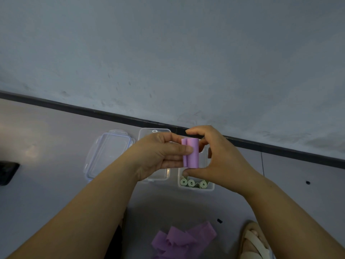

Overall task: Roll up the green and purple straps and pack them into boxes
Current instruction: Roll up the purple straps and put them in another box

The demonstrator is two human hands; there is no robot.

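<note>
Nearest us, a loose heap of purple straps [183, 242] lies crumpled on the grey floor [56, 139], with a foot in a pale cross-strap sandal [255, 243] just to its right. Two bare forearms reach away from us, and the hands meet above the boxes.

Between them they hold a rolled purple strap [192, 154] upright in the air, its free end lying along the left side of the roll. The left hand [158, 156] pinches it from the left, the thumb pressed flat on the near face and the fingers curled behind. The right hand [220, 156] brackets it end to end, with the forefinger hooked over the top, the thumb under the bottom and the other fingers curled at the far side.

Beneath the right hand stands a clear plastic box [210, 188]. Along its near wall we see three rolled green straps [192, 183] side by side. A second clear box [160, 177] sits just left of it, largely hidden by the left hand, so we cannot tell what it holds. Farther left, a clear clip-lock lid [108, 152] lies flat. A dark object [7, 172] shows at the left edge. Beyond the boxes, a dark skirting strip [93, 111] runs below a pale, scuffed wall [186, 53].
</note>
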